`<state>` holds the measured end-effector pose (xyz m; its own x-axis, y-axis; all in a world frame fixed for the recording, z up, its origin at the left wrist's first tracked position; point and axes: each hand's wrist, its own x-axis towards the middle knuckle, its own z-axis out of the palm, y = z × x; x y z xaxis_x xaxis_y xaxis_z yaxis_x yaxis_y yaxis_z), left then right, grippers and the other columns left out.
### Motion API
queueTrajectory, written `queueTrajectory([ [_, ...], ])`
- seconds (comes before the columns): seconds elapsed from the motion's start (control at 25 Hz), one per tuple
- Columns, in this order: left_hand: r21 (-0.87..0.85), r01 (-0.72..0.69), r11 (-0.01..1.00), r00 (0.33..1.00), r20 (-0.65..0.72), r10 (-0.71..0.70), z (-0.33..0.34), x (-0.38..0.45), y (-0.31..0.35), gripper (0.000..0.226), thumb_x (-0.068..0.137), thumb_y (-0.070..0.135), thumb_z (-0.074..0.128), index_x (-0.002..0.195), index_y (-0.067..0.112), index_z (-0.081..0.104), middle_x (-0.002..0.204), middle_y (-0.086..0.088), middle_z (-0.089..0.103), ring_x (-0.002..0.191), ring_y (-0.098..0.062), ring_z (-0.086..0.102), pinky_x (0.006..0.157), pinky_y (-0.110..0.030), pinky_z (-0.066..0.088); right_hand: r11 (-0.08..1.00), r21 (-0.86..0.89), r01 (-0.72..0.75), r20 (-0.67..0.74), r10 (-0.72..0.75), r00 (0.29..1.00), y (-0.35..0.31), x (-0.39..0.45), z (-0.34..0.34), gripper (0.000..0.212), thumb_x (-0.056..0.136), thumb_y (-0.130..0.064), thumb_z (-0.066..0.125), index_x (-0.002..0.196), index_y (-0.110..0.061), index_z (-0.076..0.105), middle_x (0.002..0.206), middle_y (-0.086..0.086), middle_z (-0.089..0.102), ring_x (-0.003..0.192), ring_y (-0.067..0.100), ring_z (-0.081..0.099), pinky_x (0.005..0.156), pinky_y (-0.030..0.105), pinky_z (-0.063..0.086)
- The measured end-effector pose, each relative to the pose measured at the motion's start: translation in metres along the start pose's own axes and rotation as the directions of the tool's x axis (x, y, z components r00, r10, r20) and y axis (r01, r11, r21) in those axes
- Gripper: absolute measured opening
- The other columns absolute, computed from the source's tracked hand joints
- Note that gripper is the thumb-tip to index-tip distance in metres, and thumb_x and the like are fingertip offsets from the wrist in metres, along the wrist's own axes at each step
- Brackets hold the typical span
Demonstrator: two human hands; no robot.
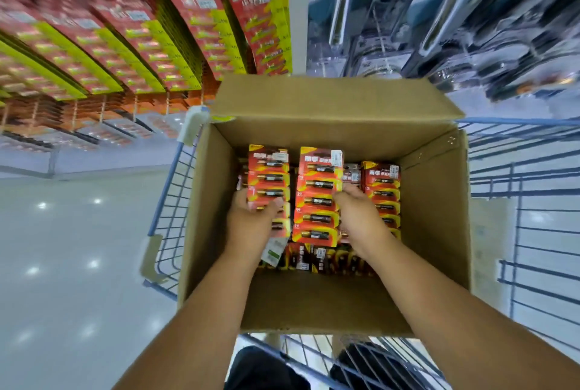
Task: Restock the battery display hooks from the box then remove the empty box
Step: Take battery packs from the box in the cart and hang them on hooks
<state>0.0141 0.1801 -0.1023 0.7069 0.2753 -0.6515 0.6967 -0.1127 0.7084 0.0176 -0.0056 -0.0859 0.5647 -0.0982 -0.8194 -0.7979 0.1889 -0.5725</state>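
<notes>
A blue wire cart (518, 188) carries an open cardboard box (436, 223) at the frame's centre. The cart stands on a glossy pale floor (62, 264), visible toward nine o'clock.

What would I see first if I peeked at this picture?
First, the big brown cardboard box in the middle, sitting in a blue wire cart. Inside it, the left hand grips a stack of red-and-yellow battery packs, and the right hand reaches into the packs beside it. Upper left, rows of matching red-and-yellow hanging packs fill the display.
</notes>
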Motion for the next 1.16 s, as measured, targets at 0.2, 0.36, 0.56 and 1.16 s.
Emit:
queueTrajectory([
  [0.2,-0.227,-0.187,0.956,0.969,0.117,0.218,-0.062,-0.081,0.056,0.015,0.1,0.031,0.068,0.112,0.037,0.061,0.104,0.006,0.079,0.086,-0.006,0.078,0.065,-0.024,0.062,0.976,0.165,0.144,0.005,-0.147,0.989,-0.035,-0.097,0.03,0.016,0.104,-0.028,0.062,0.117,-0.026,0.071,0.106,0.004,0.08,0.097,0.026,0.078,0.09,0.051,0.061],
  [0.36,-0.3,-0.294,0.907,0.924,0.155,0.351,-0.133,-0.126,0.107,0.02,0.103,0.022,0.063,0.123,0.027,0.062,0.101,0.002,0.081,0.087,-0.018,0.079,0.066,-0.035,0.064,0.933,0.129,0.337,-0.012,-0.338,0.941,-0.062,-0.174,0.062,0.016,0.1,-0.032,0.068,0.115,-0.027,0.071,0.108,0.003,0.08,0.103,0.028,0.076,0.098,0.06,0.056],
  [0.56,-0.35,-0.412,0.841,0.885,0.066,0.461,-0.215,-0.183,0.157,0.018,0.102,0.018,0.064,0.117,0.027,0.062,0.1,0.0,0.081,0.083,-0.022,0.08,0.06,-0.036,0.063,0.856,0.111,0.504,0.093,-0.514,0.853,-0.104,-0.256,0.114,0.032,0.098,-0.043,0.069,0.126,-0.031,0.066,0.117,-0.001,0.078,0.107,0.026,0.075,0.095,0.053,0.058],
  [1.16,-0.371,-0.644,0.67,0.765,-0.325,0.556,-0.45,-0.226,0.198,0.04,0.092,0.044,0.076,0.125,0.026,0.064,0.112,-0.004,0.079,0.101,-0.028,0.077,0.086,-0.056,0.062,0.666,0.094,0.74,0.455,-0.69,0.563,-0.171,-0.388,0.32,0.017,0.099,-0.029,0.068,0.114,-0.025,0.074,0.099,-0.008,0.081,0.089,0.011,0.078,0.075,0.032,0.062],
])
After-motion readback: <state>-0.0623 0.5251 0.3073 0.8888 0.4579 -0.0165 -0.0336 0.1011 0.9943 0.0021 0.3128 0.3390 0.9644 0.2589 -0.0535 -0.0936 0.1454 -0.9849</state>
